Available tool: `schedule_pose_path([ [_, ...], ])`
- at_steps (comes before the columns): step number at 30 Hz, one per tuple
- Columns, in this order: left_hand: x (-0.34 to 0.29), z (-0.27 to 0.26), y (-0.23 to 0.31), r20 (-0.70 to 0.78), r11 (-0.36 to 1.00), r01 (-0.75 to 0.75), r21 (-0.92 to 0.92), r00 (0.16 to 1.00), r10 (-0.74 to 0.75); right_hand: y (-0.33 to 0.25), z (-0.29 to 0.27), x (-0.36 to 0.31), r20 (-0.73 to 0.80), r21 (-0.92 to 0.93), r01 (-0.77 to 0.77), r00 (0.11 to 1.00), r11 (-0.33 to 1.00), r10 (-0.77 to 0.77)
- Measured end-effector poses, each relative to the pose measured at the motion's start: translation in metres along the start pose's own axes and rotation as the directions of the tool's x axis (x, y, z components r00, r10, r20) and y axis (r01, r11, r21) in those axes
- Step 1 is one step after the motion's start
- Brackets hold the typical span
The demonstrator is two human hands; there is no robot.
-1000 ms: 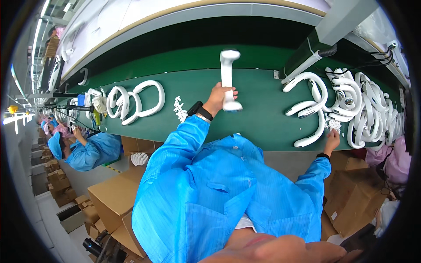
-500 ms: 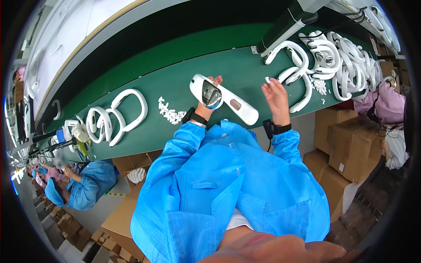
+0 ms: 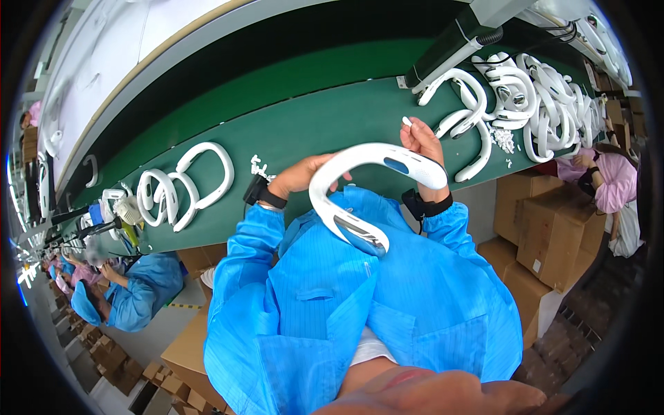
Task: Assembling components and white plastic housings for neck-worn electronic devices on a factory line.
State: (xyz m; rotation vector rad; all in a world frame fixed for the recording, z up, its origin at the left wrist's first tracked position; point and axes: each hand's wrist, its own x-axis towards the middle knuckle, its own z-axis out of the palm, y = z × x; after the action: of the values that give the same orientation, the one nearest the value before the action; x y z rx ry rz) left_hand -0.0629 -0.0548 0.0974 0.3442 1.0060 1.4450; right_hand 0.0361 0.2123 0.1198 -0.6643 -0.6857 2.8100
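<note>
A white, curved neck fan point(image 3: 332, 176) is held up in front of my chest, its open side facing right, with dark inset panels near both ends. My left hand point(image 3: 302, 176) grips its bend, the fingers partly hidden behind it. Behind the fan's upper arm, my right hand point(image 3: 423, 142) pinches a small white plastic piece point(image 3: 407, 122) between thumb and fingertips. A scatter of similar small white pieces point(image 3: 258, 167) lies on the green bench beside my left wrist, partly covered by it. Another small heap of white pieces point(image 3: 503, 140) lies to the right.
Several white neck fans point(image 3: 207, 173) lie on the green bench point(image 3: 277, 124) to the left. A large pile of them point(image 3: 553, 104) fills the right end, near a dark post point(image 3: 443, 52). Cardboard boxes point(image 3: 553, 228) stand below right. Co-workers sit at both sides.
The neck fan has turned from edge-on to showing its full curve, coming nearer my chest. My left hand has shifted left; my right hand has moved slightly left, still pinching the small piece.
</note>
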Motion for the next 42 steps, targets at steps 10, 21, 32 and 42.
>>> schedule_pose_path([
  [10, 0.014, 0.01, -0.017, 0.068, 0.997, 0.01, -0.079, 0.998, -0.005, -0.014, 0.047, 0.006, -0.068, -0.151, 0.075, 0.994, 0.986, -0.086],
  [21, 0.046, 0.018, -0.014, -0.263, 0.841, -0.381, -0.383, 0.918, 0.296, 0.062, 0.029, -0.026, -0.013, -0.672, -0.025, 1.0, 0.74, 0.022],
  [32, 0.051, 0.035, -0.036, -0.328, 0.709, -0.439, -0.551, 0.896, 0.299, 0.097, 0.005, -0.022, 0.03, -0.896, 0.094, 0.988, 0.433, -0.153],
  [42, 0.059, 0.053, -0.028, -0.32, 0.762, -0.543, -0.353, 0.835, 0.447, 0.074, 0.011, -0.031, -0.024, -0.931, 0.047, 0.982, 0.362, -0.187],
])
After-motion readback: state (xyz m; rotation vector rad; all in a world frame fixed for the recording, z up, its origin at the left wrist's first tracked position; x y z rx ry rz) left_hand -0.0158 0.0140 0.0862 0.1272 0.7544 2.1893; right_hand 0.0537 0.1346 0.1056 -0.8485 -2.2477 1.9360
